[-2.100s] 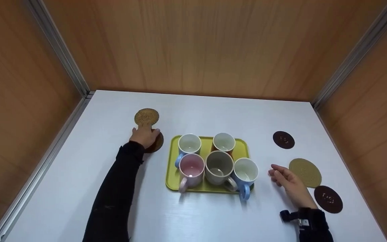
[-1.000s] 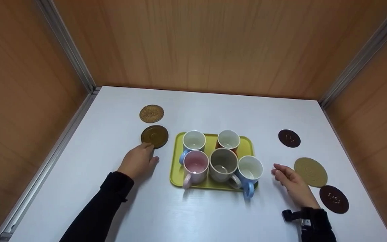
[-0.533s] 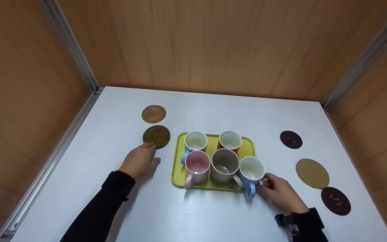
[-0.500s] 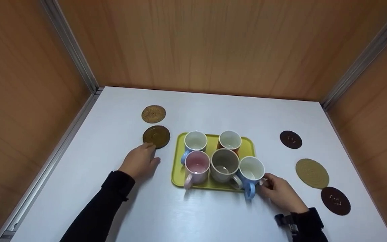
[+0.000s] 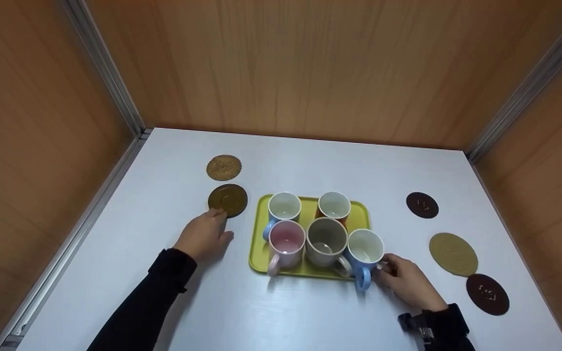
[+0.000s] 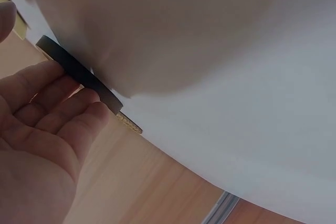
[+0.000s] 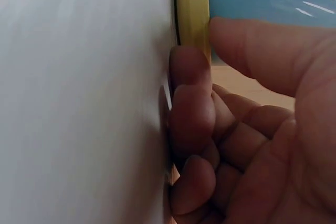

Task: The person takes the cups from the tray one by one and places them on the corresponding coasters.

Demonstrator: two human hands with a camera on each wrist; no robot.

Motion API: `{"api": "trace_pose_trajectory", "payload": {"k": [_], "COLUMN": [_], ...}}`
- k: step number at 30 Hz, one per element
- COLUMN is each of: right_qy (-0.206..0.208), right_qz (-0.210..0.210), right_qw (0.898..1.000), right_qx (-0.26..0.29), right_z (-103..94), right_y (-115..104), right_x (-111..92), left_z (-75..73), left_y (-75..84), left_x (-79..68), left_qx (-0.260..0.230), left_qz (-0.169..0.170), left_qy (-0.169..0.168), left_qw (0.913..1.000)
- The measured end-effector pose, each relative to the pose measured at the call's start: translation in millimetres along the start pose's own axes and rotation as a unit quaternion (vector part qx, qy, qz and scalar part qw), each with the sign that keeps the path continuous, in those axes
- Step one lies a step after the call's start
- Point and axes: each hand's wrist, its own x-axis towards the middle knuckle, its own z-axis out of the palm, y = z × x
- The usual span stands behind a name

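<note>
My left hand [image 5: 204,235] lies palm down, its fingertips touching the near edge of a round brown coaster [image 5: 227,197]. In the left wrist view those fingertips meet the side of the dark coaster [image 6: 79,72], and the thumb stands apart from it. My right hand [image 5: 409,282] is at the front right corner of a yellow tray [image 5: 260,253], beside a blue mug [image 5: 363,256]. Thumb and curled fingers pinch the tray's edge [image 7: 194,9] in the right wrist view. The tray also carries a pink mug [image 5: 285,258], a grey mug [image 5: 319,258] and others behind.
A woven coaster [image 5: 224,167] lies behind the brown one. On the right are a small dark coaster [image 5: 422,204], a tan coaster [image 5: 453,253] and another dark coaster [image 5: 487,294]. Wood-patterned walls [image 5: 281,68] bound the white table [image 5: 281,317] behind and at both sides.
My left hand has drawn back from over the brown coaster to its near edge. My right hand has moved left to the tray's corner. Both hold still over the last half second.
</note>
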Motion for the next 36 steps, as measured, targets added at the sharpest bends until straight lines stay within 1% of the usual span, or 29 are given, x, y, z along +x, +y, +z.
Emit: {"api": "trace_pose_trajectory", "payload": {"k": [6, 9, 12, 15, 20, 23, 30, 36], "right_qy": [-0.002, 0.005, 0.017, 0.022, 0.011, -0.001, -0.048, -0.066], "right_qz": [0.006, 0.01, 0.024, 0.042, 0.079, 0.092, 0.082, 0.079], "right_qw": [1.0, 1.0, 1.0, 0.999, 0.995, 0.99, 0.98, 0.974], "right_qx": [0.006, 0.003, 0.0, 0.011, 0.067, 0.104, 0.173, 0.203], "right_z": [-0.1, 0.4, 1.9, 4.3, 8.0, 8.4, 4.1, 2.3], "right_y": [0.0, -2.3, -5.9, -10.1, -13.9, -11.8, -1.1, 5.1], "right_x": [-0.3, -1.4, -2.6, -2.1, 2.0, 3.9, 6.2, 5.5], "left_z": [0.7, 1.5, 1.9, 2.2, 2.7, 2.9, 3.9, 3.7], "left_y": [1.0, 1.1, 1.7, 1.2, -0.5, -1.1, 0.3, 2.8], "left_x": [-0.4, -0.1, 0.1, 0.1, -0.5, -0.9, -0.8, -1.0], "left_qx": [0.005, 0.013, 0.018, 0.024, 0.032, 0.033, 0.031, 0.032], "left_qz": [0.003, 0.009, 0.011, 0.017, 0.034, 0.038, 0.035, 0.037], "left_qy": [0.003, 0.007, 0.008, 0.013, 0.019, 0.021, 0.022, 0.026], "left_qw": [1.0, 0.9999, 0.9997, 0.9995, 0.9987, 0.9985, 0.9987, 0.9985]}}
